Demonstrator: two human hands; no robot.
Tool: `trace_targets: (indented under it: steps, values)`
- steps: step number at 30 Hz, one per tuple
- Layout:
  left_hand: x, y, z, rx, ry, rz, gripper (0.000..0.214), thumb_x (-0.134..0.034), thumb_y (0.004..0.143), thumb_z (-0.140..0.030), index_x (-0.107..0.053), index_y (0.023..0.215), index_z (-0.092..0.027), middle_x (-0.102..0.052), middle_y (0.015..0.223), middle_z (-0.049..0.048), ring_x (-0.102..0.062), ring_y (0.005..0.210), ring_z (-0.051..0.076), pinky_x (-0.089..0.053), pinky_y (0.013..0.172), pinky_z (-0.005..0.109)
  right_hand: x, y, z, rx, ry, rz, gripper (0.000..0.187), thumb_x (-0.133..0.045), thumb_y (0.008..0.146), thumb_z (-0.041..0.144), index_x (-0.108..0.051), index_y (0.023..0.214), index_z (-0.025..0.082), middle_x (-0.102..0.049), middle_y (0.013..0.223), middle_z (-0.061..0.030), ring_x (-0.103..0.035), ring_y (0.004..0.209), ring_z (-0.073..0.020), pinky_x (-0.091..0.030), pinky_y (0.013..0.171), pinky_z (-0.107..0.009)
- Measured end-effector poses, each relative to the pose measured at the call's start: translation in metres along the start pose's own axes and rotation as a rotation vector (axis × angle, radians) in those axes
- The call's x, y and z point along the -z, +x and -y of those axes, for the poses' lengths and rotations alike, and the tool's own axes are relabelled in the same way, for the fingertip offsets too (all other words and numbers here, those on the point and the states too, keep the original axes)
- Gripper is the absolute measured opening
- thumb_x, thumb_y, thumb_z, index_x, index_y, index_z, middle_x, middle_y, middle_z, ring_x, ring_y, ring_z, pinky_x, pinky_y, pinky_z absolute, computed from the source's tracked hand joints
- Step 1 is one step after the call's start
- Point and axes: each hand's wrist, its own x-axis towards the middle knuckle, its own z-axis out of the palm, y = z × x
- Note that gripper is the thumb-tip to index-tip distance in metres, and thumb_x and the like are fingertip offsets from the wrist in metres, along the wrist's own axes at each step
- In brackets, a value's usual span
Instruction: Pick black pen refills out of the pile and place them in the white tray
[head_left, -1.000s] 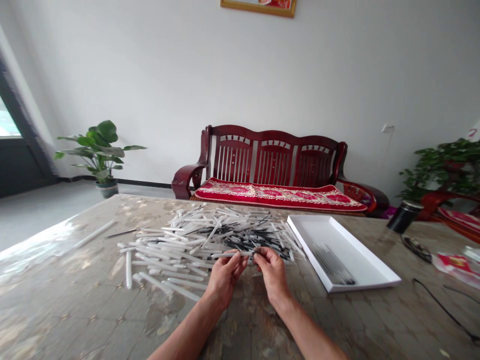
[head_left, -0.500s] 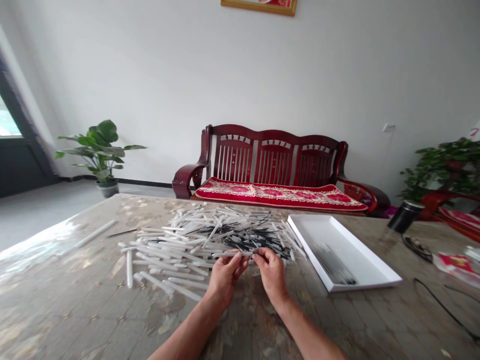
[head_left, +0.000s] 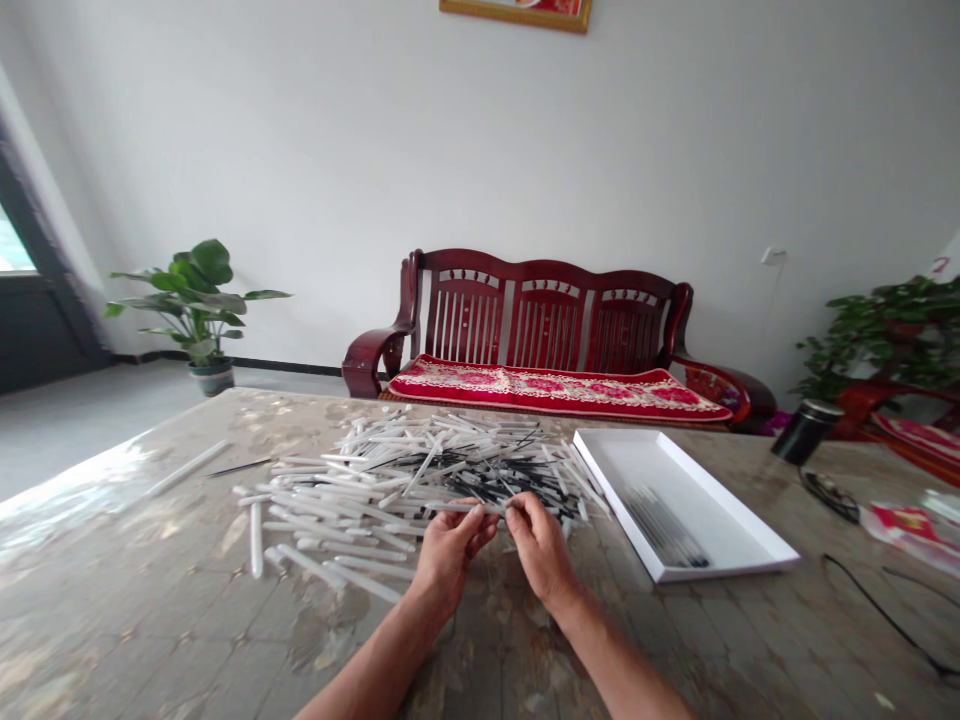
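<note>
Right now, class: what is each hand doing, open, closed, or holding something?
Left hand: closed, pinching one end of a white tube.
Right hand: closed, fingertips pinched at the tube's other end.

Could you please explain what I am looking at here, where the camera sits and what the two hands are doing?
There is no machine: a person wears a camera on the head, looking forward and down at bare hands. The left hand and right hand pinch the ends of one thin white tube between them. Behind it on the table lies a pile of white tubes and black sticks. To the right sits a white tray holding a few dark sticks. A wooden bench stands behind.
</note>
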Motion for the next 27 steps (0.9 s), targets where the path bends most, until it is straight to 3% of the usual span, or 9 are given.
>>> trace_targets:
  steps: [4,9,12,15,19,22,27]
  values:
    - [0.000,-0.001,0.003,0.012,0.037,0.038,0.032,-0.090,0.058,-0.020,-0.066,0.077,-0.015,-0.074,0.070,0.0032,-0.071,0.065,0.014,-0.059,0.064,0.022,-0.002,-0.002,-0.002,-0.042,-0.099,-0.035,0.043,-0.037,0.097,0.050,-0.052,0.067,0.023,-0.056,0.057,0.0010,-0.052,0.055,-0.0153,-0.034,0.054,-0.026]
    - [-0.001,-0.001,0.001,0.051,0.039,0.015,0.020,-0.081,0.071,-0.012,-0.063,0.079,-0.014,-0.073,0.071,0.0044,-0.071,0.065,0.014,-0.059,0.063,0.021,0.001,0.001,-0.003,-0.133,-0.038,0.024,0.051,-0.031,0.099,0.053,-0.058,0.067,0.023,-0.061,0.056,-0.0011,-0.058,0.053,-0.0176,-0.038,0.053,-0.027]
    - [0.000,-0.001,-0.004,0.074,-0.020,-0.024,0.014,-0.073,0.081,-0.012,-0.059,0.081,-0.016,-0.072,0.075,0.0037,-0.074,0.071,0.016,-0.062,0.069,0.026,0.021,0.011,-0.007,-0.156,-0.080,0.032,0.040,-0.037,0.097,0.043,-0.065,0.075,0.024,-0.067,0.062,-0.0012,-0.062,0.059,-0.0182,-0.043,0.056,-0.027]
    - [0.000,-0.001,-0.007,0.106,-0.043,-0.034,0.012,-0.067,0.086,-0.014,-0.056,0.083,-0.017,-0.071,0.077,0.0024,-0.076,0.076,0.020,-0.064,0.071,0.033,0.055,0.024,-0.017,-0.149,-0.221,0.022,0.018,-0.053,0.083,0.024,-0.071,0.085,0.025,-0.073,0.081,-0.0010,-0.067,0.077,-0.0185,-0.047,0.069,-0.026]
    - [-0.001,-0.001,-0.006,0.166,-0.031,-0.017,0.007,-0.061,0.090,-0.014,-0.056,0.090,-0.018,-0.069,0.083,0.0025,-0.076,0.081,0.022,-0.065,0.068,0.036,0.092,0.026,-0.034,-0.126,-0.432,0.143,0.027,-0.055,0.072,0.009,-0.074,0.082,0.025,-0.074,0.091,-0.0006,-0.067,0.087,-0.0179,-0.046,0.079,-0.026]
    - [-0.001,0.000,-0.004,0.189,-0.030,-0.006,0.007,-0.061,0.090,-0.013,-0.056,0.089,-0.017,-0.067,0.085,0.0027,-0.075,0.083,0.020,-0.064,0.068,0.034,0.100,0.019,-0.041,-0.078,-0.556,0.198,0.032,-0.059,0.067,0.003,-0.075,0.082,0.027,-0.072,0.093,-0.0006,-0.066,0.091,-0.0190,-0.044,0.078,-0.025]
    - [-0.001,-0.001,-0.007,0.229,0.020,0.064,0.009,-0.065,0.087,-0.013,-0.057,0.088,-0.017,-0.066,0.083,0.0024,-0.072,0.081,0.017,-0.063,0.071,0.033,0.094,0.012,-0.044,-0.002,-0.613,0.220,0.028,-0.067,0.065,0.002,-0.075,0.076,0.027,-0.068,0.087,-0.0007,-0.065,0.083,-0.0188,-0.041,0.069,-0.025]
